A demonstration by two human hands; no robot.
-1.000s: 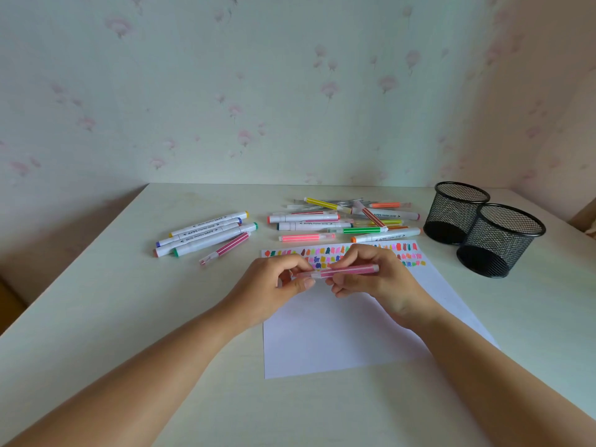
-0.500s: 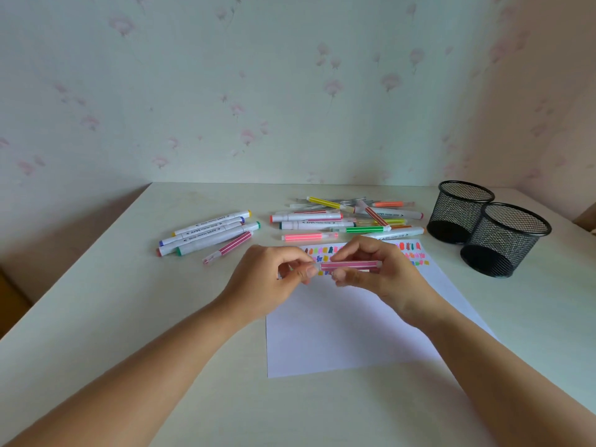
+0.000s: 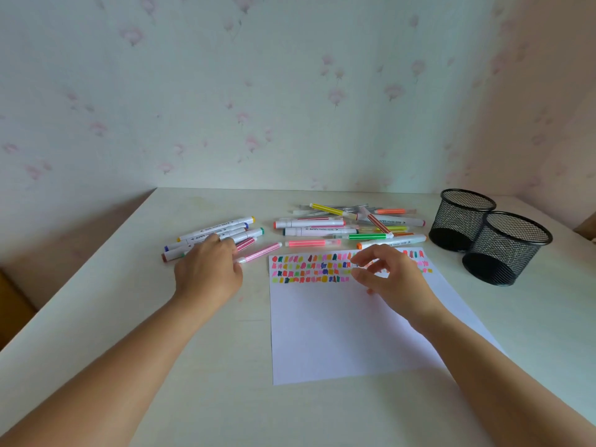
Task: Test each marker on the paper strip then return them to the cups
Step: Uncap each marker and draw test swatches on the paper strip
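My left hand [image 3: 209, 271] is at the left marker group, pinching the white near end of a light pink marker [image 3: 262, 251] that lies flat on the table. Under and beyond that hand lie several white-barrelled markers [image 3: 222, 232] and a dark pink one [image 3: 245, 244]. My right hand [image 3: 388, 274] hovers over the paper [image 3: 335, 333], fingers apart, nothing in it, covering part of the rows of colour swatches [image 3: 309, 269]. A larger pile of markers [image 3: 348, 225] lies behind the paper. Two black mesh cups [image 3: 461, 221] [image 3: 506, 250] stand at the right; no markers show in them.
The table sits in a corner, with wallpapered walls behind and to the right. Its left edge drops off at the far left. Bare tabletop lies in front of the paper and between my forearms.
Both hands held the pink marker over the paper, closing its cap. Now my left hand has carried it left down to the table by the left group, and my right hand has let go.
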